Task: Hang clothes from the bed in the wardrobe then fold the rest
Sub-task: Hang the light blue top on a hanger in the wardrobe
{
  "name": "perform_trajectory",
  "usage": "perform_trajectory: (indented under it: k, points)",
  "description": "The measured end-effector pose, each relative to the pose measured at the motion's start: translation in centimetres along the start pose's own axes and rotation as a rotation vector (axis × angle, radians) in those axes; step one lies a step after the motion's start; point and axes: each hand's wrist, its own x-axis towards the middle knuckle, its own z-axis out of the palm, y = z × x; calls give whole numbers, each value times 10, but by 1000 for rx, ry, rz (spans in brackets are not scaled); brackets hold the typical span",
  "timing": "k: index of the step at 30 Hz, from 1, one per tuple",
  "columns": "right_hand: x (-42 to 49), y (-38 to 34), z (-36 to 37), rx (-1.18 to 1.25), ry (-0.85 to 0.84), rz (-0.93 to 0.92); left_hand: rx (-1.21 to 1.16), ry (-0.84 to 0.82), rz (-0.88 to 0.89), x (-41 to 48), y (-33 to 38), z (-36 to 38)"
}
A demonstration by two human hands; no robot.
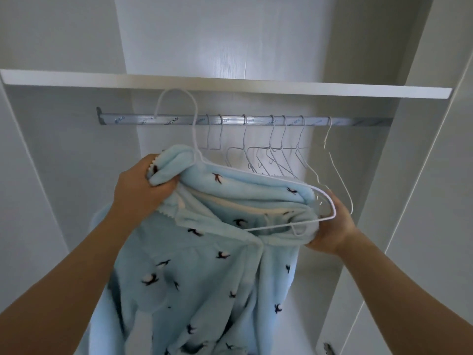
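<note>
Wardrobe (64,162): white; shelf (230,84) over rail (174,120), spare hangers (281,149) hooked on rail.
Left hand (138,185): grips collar of blue robe (199,278).
Right hand (332,226): grips robe and end of white hanger (256,173).

pale blue fleece garment (204,272), white hanger (256,172)

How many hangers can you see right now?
8 hangers: one held inside the blue robe, seven hooked on the rail right of centre. They overlap, so some may be hidden.
</note>
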Motion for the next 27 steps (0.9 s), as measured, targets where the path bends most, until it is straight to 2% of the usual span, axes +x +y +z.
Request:
perform_trajectory:
  k: [2, 5, 8, 12, 16, 19, 22, 27]
  points:
    - [-4, -8, -2, -22, -7, 29, 39, 32, -8, -2, 0, 0]
    - [-9, -13, 0, -182, -20, 54, 143, 127, 12, -6, 0, 3]
    - [-7, -8, 6, -304, 80, 59, 231, 164, 16, -11, 6, 15]
    - [1, 0, 3, -274, 222, 36, 9, 127, -6, -13, 18, 26]
    - [1, -3, -10, -121, 178, 18, -89, 41, 74, -15, 11, 27]
    - [-3, -10, -24, -19, 111, -1, -141, 74, 7, -12, 2, 20]
    - [-5, -18, -20, -53, 156, 33, -272, 48, -48, -10, -5, 16]
    - [-2, -23, -4, -251, 291, -11, -88, 12, 79, -2, -5, 17]
